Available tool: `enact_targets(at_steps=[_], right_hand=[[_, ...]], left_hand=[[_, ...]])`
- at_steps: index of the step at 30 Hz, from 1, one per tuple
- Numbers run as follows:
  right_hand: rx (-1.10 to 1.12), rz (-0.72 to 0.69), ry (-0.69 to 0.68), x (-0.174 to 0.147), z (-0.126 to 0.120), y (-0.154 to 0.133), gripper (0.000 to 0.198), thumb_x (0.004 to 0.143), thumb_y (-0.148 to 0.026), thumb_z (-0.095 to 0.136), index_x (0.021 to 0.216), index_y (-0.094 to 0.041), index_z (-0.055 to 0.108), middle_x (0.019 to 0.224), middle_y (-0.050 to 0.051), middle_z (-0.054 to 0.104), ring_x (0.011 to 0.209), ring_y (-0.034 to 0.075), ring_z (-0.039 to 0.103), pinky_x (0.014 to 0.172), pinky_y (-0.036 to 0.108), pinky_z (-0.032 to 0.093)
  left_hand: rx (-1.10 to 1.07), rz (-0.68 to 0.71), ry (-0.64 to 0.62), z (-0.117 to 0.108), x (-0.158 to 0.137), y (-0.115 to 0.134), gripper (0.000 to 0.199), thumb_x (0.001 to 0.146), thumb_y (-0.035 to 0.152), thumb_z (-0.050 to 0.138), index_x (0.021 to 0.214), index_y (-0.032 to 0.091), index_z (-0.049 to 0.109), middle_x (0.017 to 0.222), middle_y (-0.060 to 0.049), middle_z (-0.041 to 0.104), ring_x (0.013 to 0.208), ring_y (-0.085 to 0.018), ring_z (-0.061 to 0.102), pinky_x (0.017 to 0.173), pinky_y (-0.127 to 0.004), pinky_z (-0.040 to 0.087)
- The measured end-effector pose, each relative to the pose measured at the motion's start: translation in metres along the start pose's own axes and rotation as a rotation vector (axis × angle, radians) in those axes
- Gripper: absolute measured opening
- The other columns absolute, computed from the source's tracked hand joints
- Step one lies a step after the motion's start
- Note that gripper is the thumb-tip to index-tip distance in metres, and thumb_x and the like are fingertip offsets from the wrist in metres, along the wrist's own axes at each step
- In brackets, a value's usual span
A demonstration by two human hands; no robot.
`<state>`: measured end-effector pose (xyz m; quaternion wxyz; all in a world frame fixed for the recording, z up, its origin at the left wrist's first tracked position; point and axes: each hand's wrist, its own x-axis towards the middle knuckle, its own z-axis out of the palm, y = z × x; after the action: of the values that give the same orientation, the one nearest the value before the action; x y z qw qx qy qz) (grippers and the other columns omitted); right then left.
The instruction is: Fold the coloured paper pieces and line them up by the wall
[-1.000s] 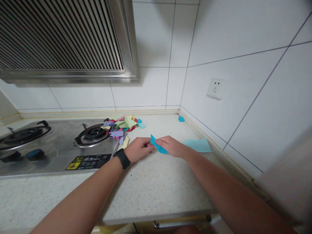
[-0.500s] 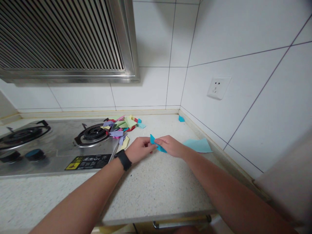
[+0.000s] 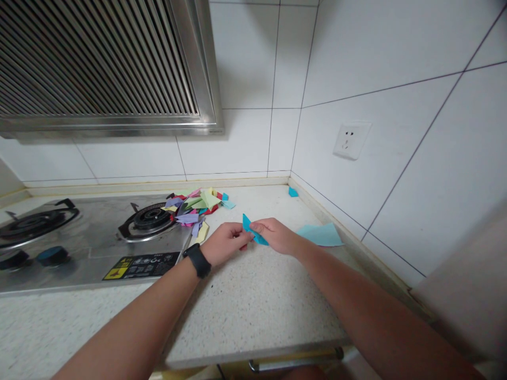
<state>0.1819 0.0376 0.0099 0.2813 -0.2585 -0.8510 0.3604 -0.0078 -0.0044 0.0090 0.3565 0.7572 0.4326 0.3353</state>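
A folded piece of bright blue paper (image 3: pixel 259 238) is held between my two hands, just above the countertop (image 3: pixel 253 306). My left hand (image 3: pixel 227 241), with a black watch (image 3: pixel 198 260) on its wrist, pinches the paper's left side with thumb and fingers. From the right, my right hand (image 3: pixel 273 235) grips the same paper, its thumb lying on top. One pointed corner sticks up between the hands; part of the paper is hidden by the fingers. Beyond my right hand lies a pale blue paper sheet (image 3: pixel 322 235), partly covered by my forearm.
Colourful folded papers (image 3: pixel 198 203) are heaped by the right burner (image 3: pixel 150 219) of the gas stove (image 3: pixel 95 248). A small blue folded paper (image 3: pixel 292 192) lies in the back corner. The range hood (image 3: pixel 158 126) overhangs the stove. A socket (image 3: pixel 351 140) sits on the right wall.
The view has shifted slightly. Both hands keep their hold on the blue paper, with hardly any change in their grip.
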Motion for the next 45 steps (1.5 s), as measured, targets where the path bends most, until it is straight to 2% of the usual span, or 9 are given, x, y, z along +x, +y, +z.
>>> enact_targets(at_steps=[8,17,25,29,34,37,45], right_hand=[[-0.3,-0.049,0.074,0.001,0.0011,0.0037,0.05,0.099,-0.048,0.032,0.07,-0.016,0.057,0.063,-0.001,0.049,0.06,0.011,0.042,0.058,0.024,0.029],[-0.675,-0.131,0.122,0.0007,0.0016,-0.0014,0.046,0.101,-0.039,0.03,0.072,-0.017,0.058,0.066,0.002,0.059,0.062,0.012,0.05,0.061,0.026,0.029],[-0.843,-0.171,0.156,0.0006,0.0002,-0.0054,0.045,0.101,-0.039,0.033,0.072,-0.016,0.06,0.066,0.004,0.061,0.061,0.013,0.05,0.061,0.028,0.027],[-0.682,-0.162,0.152,-0.0001,0.0001,-0.0054,0.045,0.1,-0.04,0.034,0.071,-0.016,0.059,0.065,0.003,0.058,0.061,0.013,0.048,0.061,0.027,0.029],[-0.095,-0.05,0.051,0.001,0.0033,-0.0031,0.052,0.099,-0.051,0.029,0.073,-0.016,0.057,0.067,0.0,0.053,0.062,0.012,0.045,0.06,0.025,0.034],[0.144,0.018,0.008,0.0023,0.0054,-0.0003,0.053,0.094,-0.059,0.034,0.072,-0.016,0.055,0.063,-0.001,0.049,0.057,0.011,0.041,0.056,0.024,0.034],[0.288,0.099,-0.016,0.0024,0.0078,0.0032,0.054,0.092,-0.062,0.038,0.072,-0.015,0.055,0.055,-0.003,0.045,0.047,0.009,0.037,0.044,0.022,0.029]], left_hand=[[0.045,0.009,0.008,0.0027,0.0013,-0.0027,0.037,0.089,0.042,0.048,0.068,0.014,0.06,0.058,0.001,0.056,0.052,-0.009,0.042,0.052,-0.022,0.031],[0.044,0.012,0.037,0.0043,0.0009,-0.0046,0.03,0.088,0.035,0.048,0.071,0.013,0.06,0.059,0.001,0.056,0.053,-0.009,0.042,0.053,-0.022,0.032],[-0.012,0.037,0.049,0.0051,0.0011,-0.0054,0.024,0.086,0.029,0.049,0.07,0.014,0.058,0.058,0.001,0.055,0.053,-0.009,0.043,0.053,-0.021,0.033],[-0.028,0.03,0.045,0.0048,0.0001,-0.0036,0.026,0.087,0.031,0.049,0.07,0.014,0.057,0.058,0.001,0.055,0.053,-0.009,0.042,0.052,-0.021,0.033],[-0.047,0.07,0.003,0.0012,-0.0019,0.0018,0.035,0.091,0.039,0.047,0.068,0.014,0.056,0.058,0.001,0.055,0.053,-0.008,0.043,0.054,-0.021,0.033],[-0.065,0.094,-0.012,-0.0004,-0.0023,0.0029,0.037,0.092,0.041,0.047,0.068,0.014,0.056,0.058,0.001,0.055,0.053,-0.008,0.044,0.054,-0.022,0.033],[-0.126,0.084,-0.031,0.0003,-0.0031,0.0027,0.036,0.092,0.04,0.048,0.07,0.014,0.056,0.058,0.001,0.054,0.051,-0.008,0.044,0.053,-0.022,0.034]])
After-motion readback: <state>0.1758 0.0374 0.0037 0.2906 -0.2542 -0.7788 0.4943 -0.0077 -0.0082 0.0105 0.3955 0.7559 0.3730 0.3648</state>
